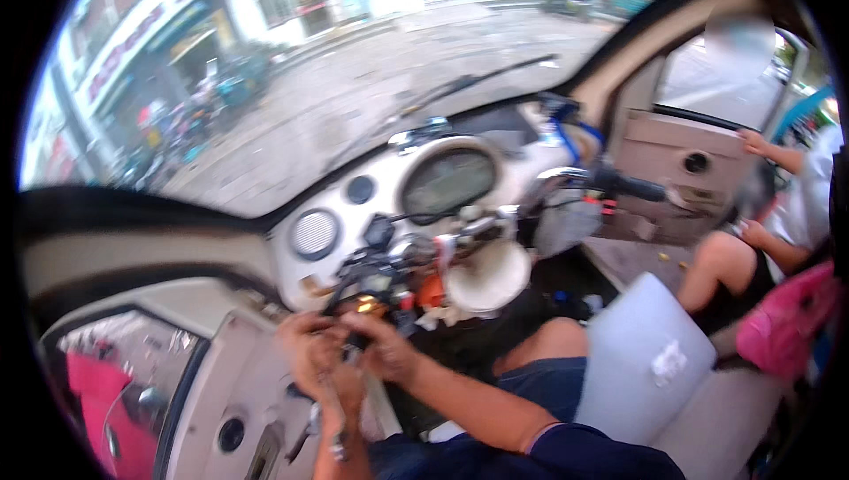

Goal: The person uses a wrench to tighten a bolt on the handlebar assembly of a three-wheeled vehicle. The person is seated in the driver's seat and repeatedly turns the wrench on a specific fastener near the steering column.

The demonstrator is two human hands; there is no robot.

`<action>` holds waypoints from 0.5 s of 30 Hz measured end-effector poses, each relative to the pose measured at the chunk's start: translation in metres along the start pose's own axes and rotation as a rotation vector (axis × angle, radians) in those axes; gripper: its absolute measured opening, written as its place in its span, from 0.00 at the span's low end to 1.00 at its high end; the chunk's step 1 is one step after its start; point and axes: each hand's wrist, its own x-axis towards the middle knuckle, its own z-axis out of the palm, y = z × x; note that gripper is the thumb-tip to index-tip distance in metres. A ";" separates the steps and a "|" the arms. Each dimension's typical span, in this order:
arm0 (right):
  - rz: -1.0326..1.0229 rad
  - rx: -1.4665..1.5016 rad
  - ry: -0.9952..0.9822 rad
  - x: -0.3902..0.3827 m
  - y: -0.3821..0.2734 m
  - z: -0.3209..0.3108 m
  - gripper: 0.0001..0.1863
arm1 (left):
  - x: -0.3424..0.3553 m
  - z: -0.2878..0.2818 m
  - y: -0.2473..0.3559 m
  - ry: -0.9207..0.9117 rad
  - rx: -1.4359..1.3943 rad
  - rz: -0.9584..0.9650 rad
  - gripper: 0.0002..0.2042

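Note:
I sit at the handlebar (482, 230) of a small enclosed vehicle, with both hands together at its left end. My left hand (309, 360) has its fingers bent and closed, at a small dark piece (355, 338) between the hands. From the other side my right hand (391, 352) closes on the same spot, its fingertips meeting the left ones. What they grip is mostly hidden and blurred. Just beyond the fingers sit a shiny gold-coloured round part (364, 306) and a cluster of black switch housings and wires (376, 272).
A cream dashboard (358, 219) with a dark display (449, 184) lies ahead, below the windshield. A white round bowl-like thing (488, 276) hangs under the handlebar. The left door (234, 383) is close by. At right, another person's hand (761, 144) touches the other door (685, 161).

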 end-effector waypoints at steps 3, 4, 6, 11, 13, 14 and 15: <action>0.017 -0.101 -0.039 0.025 0.003 -0.010 0.13 | 0.005 0.003 -0.018 0.047 0.003 -0.050 0.22; 0.025 -0.090 -0.064 0.024 -0.019 0.015 0.15 | 0.010 0.012 -0.017 0.111 0.001 -0.082 0.24; 0.005 -0.073 -0.121 0.031 -0.035 0.023 0.19 | 0.025 0.004 -0.022 -0.025 0.128 0.056 0.24; -0.045 0.049 -0.093 0.008 -0.004 0.005 0.23 | -0.001 -0.005 -0.010 -0.064 0.113 0.004 0.22; -0.047 -0.043 -0.107 0.012 -0.009 0.002 0.22 | 0.006 -0.005 -0.005 -0.057 0.127 0.019 0.22; -0.045 -0.088 -0.117 0.014 -0.010 0.002 0.22 | 0.008 -0.007 -0.002 -0.041 0.151 0.023 0.23; -0.069 -0.057 -0.125 0.012 -0.014 -0.001 0.22 | 0.011 -0.001 0.009 -0.049 0.163 0.029 0.24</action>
